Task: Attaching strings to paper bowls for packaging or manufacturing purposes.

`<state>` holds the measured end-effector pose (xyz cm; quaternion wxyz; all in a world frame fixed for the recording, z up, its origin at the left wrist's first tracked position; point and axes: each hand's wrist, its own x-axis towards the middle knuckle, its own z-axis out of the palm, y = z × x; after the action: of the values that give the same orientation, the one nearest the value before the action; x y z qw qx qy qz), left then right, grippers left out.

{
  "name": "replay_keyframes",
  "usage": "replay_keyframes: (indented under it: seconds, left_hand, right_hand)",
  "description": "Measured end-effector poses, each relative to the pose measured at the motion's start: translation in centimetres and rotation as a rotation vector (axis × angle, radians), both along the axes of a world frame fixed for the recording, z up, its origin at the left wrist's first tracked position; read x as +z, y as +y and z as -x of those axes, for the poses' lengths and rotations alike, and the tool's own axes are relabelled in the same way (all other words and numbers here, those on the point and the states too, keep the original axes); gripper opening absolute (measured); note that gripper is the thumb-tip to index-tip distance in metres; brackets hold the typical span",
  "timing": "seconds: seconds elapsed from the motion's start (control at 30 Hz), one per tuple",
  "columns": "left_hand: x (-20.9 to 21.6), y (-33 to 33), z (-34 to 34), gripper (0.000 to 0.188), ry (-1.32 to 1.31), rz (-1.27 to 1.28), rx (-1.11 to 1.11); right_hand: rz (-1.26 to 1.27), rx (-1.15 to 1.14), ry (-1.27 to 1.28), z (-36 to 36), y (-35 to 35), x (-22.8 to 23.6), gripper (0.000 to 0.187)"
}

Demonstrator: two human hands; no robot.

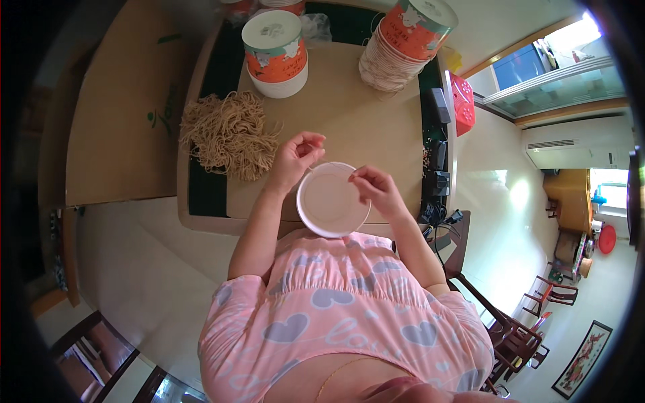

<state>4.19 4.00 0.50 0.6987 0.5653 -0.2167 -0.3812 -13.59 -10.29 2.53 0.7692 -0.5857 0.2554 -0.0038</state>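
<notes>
A white round paper bucket point(329, 201) is at the table's near edge, close to my body, its open mouth facing up. My left hand point(297, 160) is above its upper left rim, thumb and fingers pinched on what looks like a thin piece of twine point(329, 163) running along the rim. With bent fingers, my right hand point(377, 191) grips the rim on the right side; its fingertips partly hide what is there. Left of my left hand lies a loose heap of beige twine point(232, 134).
An upturned orange-and-green printed bucket point(275, 57) stands on the far left of the table. At far right is a nested bucket stack point(410, 40) with twine hanging round it. A large cardboard box point(124, 114) is on the left; black adapters point(438, 181) and a red basket point(462, 104) line the right edge.
</notes>
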Motion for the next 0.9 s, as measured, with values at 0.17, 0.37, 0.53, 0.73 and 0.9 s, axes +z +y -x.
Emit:
replay_keyframes:
  seconds: [0.17, 0.37, 0.53, 0.73, 0.9]
  left_hand:
    - [-3.1, 1.1, -0.1, 0.060, -0.620, -0.466, -0.204]
    - [-4.4, 1.0, 0.0, 0.024, -0.450, -0.458, -0.321]
    - [-4.1, 0.4, 0.2, 0.020, -0.208, -0.399, -0.384]
    - [-3.8, 1.6, -0.5, 0.023, 0.112, -0.289, -0.460]
    - [-7.7, 1.6, -0.9, 0.022, 0.447, -0.200, -0.419]
  right_hand:
    - [0.971, -0.088, -0.093, 0.7, -1.6, -3.3, 0.012]
    - [0.736, -0.177, -0.014, 0.7, -1.3, -4.8, 0.010]
    - [0.519, -0.145, 0.143, 0.9, -2.9, -9.1, 0.012]
    - [0.360, -0.140, 0.111, -0.9, -2.8, -9.4, 0.008]
    - [0.046, 0.013, 0.156, 0.2, -5.4, -19.5, 0.016]
